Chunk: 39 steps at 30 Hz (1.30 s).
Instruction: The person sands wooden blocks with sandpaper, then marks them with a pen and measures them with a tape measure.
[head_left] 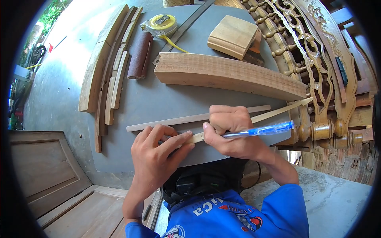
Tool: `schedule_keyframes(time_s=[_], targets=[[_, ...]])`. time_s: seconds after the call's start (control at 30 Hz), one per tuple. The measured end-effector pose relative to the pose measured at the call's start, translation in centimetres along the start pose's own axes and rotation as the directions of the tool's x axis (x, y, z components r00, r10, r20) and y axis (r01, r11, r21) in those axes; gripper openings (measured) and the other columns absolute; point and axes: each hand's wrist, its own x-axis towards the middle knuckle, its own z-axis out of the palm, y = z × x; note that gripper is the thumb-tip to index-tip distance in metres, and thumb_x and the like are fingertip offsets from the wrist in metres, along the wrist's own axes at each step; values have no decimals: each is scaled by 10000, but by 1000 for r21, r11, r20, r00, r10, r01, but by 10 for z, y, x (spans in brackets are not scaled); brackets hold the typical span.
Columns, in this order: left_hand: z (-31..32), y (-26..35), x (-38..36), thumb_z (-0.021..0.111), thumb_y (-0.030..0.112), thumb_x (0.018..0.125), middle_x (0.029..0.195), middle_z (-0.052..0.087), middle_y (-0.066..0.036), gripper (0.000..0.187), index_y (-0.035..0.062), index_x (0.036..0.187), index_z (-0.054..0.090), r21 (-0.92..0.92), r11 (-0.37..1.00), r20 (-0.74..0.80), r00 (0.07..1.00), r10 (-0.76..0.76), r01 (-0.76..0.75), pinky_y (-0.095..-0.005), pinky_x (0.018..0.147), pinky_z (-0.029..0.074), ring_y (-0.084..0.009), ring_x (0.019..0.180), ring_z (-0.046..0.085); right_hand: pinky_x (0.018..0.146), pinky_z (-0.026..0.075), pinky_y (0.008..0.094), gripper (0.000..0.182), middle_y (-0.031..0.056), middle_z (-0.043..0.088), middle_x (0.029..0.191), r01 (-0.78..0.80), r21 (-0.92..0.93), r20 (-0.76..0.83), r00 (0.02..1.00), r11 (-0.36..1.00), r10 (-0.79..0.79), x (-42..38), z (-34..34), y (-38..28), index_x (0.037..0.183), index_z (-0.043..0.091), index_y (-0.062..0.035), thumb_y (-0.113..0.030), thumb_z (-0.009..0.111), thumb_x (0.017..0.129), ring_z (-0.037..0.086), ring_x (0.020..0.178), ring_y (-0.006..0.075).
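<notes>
My right hand (234,129) is closed around a clear-bodied pen with a blue end (270,129), which sticks out to the right. The tip is hidden by my fingers. A pale, slim wooden strip (279,112) runs under that hand from the right, reaching the fingertips of my left hand (158,148). My left fingers pinch the strip near a darker mark on its surface. Just beyond both hands lies a greyish wooden stick (174,121), flat on the grey tabletop (139,103).
Farther back lies a thick wooden beam (226,75), with a moulded wood block (232,35) behind it. A yellow tape measure (160,24), a sandpaper roll (140,55) and several long wood pieces (105,63) are at left. Carved furniture (317,59) stands right.
</notes>
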Motion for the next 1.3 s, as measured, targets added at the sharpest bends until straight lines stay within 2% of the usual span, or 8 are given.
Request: schedule_keyframes(time_s=[0.17,0.23,0.33,0.43,0.53,0.6,0.83,1.3], targets=[[-3,3,0,767,148,612,744,565,-26,271,137,877,713,-5,1000,28,1000,-9,9,-308,574,415,-181,663,522,394,287,278,321,51,406,548,10,142,59,998,990,-19,-4,-10,2,565,350,-26,-12,591,776,409,430,106],[-3,1,1,753,155,635,751,564,-24,242,141,872,702,22,999,9,999,31,-31,-317,597,418,-193,678,529,462,391,281,120,101,484,650,-28,422,-184,976,906,115,-9,-16,-16,717,471,-12,1,564,791,488,489,129],[-2,3,1,730,179,673,784,564,-20,214,139,877,680,79,993,-20,995,94,-93,-329,626,419,-205,724,538,628,496,314,171,188,568,894,-25,-70,-291,957,997,3,0,-56,-25,993,532,9,-42,554,832,603,715,234],[-2,3,1,697,215,716,812,545,-26,216,119,898,630,130,978,37,986,160,-164,-345,660,433,-211,764,529,776,466,435,394,213,586,1009,123,-856,25,980,502,-198,14,-92,-6,1127,523,16,-225,606,827,570,940,387],[-1,8,8,666,207,748,833,544,-54,204,78,888,593,141,967,98,975,197,-210,-361,705,459,-240,792,544,749,470,394,516,216,588,974,35,-719,97,994,694,51,17,-104,1,1141,524,17,-295,674,758,584,886,357],[-1,12,13,662,204,751,858,560,-67,214,68,900,589,158,964,160,969,187,-213,-372,730,468,-259,813,555,726,472,395,551,196,587,930,55,-812,134,987,582,94,17,-99,-3,1137,516,19,-320,684,736,588,848,346],[11,-3,40,595,227,809,884,551,-120,216,47,925,561,128,966,142,968,206,-224,-398,742,468,-303,843,568,637,507,366,546,156,595,913,110,-972,28,932,208,-362,4,-122,-43,1111,525,23,-378,642,758,615,726,304],[-10,-27,111,551,196,863,888,559,-140,202,2,909,585,-71,954,72,952,296,-291,-395,753,446,-313,843,556,610,507,376,397,128,625,771,314,-710,370,928,630,-45,-32,-100,-21,961,617,-8,-366,636,792,622,687,302]])
